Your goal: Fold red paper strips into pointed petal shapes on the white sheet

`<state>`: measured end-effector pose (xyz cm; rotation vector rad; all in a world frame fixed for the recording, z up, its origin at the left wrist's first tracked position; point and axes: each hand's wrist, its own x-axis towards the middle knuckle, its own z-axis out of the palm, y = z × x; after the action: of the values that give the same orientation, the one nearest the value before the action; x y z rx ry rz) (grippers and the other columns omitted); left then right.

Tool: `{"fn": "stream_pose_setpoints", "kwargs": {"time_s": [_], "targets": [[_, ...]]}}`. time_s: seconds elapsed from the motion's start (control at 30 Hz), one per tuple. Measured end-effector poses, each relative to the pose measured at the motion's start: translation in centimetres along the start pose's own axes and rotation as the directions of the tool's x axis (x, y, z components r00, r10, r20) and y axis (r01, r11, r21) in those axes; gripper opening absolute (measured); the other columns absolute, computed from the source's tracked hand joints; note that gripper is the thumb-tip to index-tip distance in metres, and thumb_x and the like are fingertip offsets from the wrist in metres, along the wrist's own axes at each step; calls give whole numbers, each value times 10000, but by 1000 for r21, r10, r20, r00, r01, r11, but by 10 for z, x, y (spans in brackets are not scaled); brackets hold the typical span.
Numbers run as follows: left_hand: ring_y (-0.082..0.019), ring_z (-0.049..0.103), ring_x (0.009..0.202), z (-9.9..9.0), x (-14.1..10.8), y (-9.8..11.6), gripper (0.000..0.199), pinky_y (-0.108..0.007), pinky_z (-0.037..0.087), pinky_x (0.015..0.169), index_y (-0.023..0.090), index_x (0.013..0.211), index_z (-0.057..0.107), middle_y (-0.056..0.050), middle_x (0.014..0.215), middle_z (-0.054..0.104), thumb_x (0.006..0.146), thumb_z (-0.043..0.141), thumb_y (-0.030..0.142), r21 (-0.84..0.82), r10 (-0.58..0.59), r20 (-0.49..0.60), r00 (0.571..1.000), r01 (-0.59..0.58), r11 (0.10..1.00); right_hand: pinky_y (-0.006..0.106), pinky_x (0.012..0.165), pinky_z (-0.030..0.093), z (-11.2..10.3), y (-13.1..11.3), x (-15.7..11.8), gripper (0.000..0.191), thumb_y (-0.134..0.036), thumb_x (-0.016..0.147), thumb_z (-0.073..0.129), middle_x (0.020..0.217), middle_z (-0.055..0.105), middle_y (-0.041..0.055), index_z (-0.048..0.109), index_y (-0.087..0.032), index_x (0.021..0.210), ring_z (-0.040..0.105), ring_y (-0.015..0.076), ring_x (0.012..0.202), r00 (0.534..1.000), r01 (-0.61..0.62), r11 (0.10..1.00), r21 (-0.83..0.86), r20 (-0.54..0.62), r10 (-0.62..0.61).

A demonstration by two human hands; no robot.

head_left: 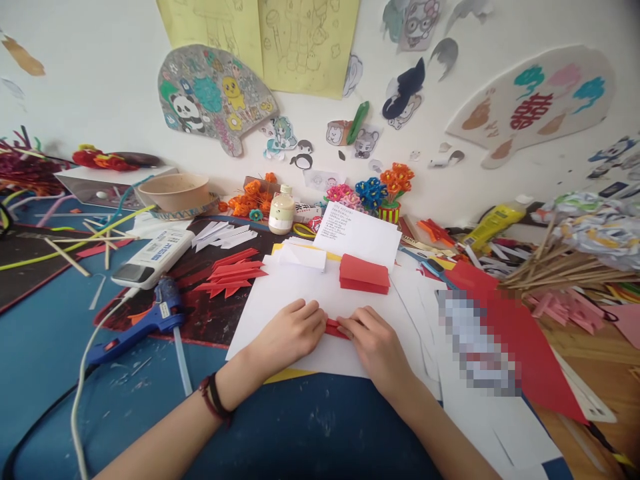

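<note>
A small strip of red paper lies low over white sheets, pinched at both ends. My left hand closes on its left end, and my right hand grips the right end with thumb and fingers. The strip looks folded, though the fingers hide much of it. Just beyond my right hand sits a stack of red paper rectangles. Folded red paper pieces are heaped on a dark mat to the left, with white folded strips behind them.
A blue glue gun and a white power strip with its cable lie at left. A glue bottle stands at the back beside paper flowers. A large red sheet and wooden sticks are at right.
</note>
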<state>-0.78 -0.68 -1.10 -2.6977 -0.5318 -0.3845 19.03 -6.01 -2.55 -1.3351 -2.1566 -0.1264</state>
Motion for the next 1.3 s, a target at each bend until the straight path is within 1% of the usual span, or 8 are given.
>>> {"fn": "stream_pose_setpoints", "kwargs": {"time_s": [0.1,0.27,0.4,0.6,0.73,0.87,1.0,1.3], "targets": [[-196,473,771,-1,0,0,187,-335,340,606,116,869,561,-68,810,560,950,397,80,6,8,-3,1000,-8,1000,326,618,429,-1,4,-1,222,-96,939,445,713,531,48,656,-164,940,473,178,702,998,66,995,-73,19,-65],[-196,469,769,-2,-1,0,185,-341,333,602,124,856,552,-68,818,557,950,399,79,4,18,5,1000,-18,1000,342,603,405,-4,7,2,271,-49,919,426,678,522,55,658,-154,828,446,192,685,960,277,927,-253,102,-259],[-199,474,778,-2,-1,0,186,-342,336,605,124,867,552,-74,830,561,953,392,81,4,23,19,1000,-23,1000,337,603,402,-6,7,7,293,-22,906,423,690,543,65,653,-154,782,456,195,695,937,350,894,-278,113,-332],[-203,485,794,-1,-1,0,176,-341,344,621,116,867,555,-76,861,570,949,404,79,4,34,24,999,-34,999,318,630,414,-7,12,4,219,-64,930,439,736,567,65,646,-131,908,468,179,717,968,249,950,-188,67,-241],[-200,483,789,-2,-2,0,170,-339,344,622,116,879,560,-75,865,574,947,409,79,17,35,15,999,-35,999,302,644,417,-5,18,1,176,-63,920,469,779,591,66,633,-122,894,470,165,730,964,265,954,-136,52,-261],[-195,480,780,-3,-2,1,174,-340,341,622,99,952,572,-73,860,574,952,399,78,35,33,4,999,-33,999,295,645,416,-5,17,3,170,-48,910,479,768,584,61,636,-109,883,463,161,726,947,318,935,-158,103,-305],[-192,474,772,-5,-1,1,194,-339,336,622,78,1028,570,-66,822,568,962,387,93,40,30,11,999,-31,999,294,635,412,-8,12,6,187,-51,909,484,719,565,55,645,-108,833,451,161,698,939,344,916,-205,96,-331],[-195,477,786,-7,0,3,183,-344,326,643,96,974,571,-70,865,581,958,389,85,27,43,20,999,-43,999,306,627,418,-4,8,5,251,-29,899,454,712,561,62,650,-119,771,471,171,697,964,265,939,-220,94,-250]]}}
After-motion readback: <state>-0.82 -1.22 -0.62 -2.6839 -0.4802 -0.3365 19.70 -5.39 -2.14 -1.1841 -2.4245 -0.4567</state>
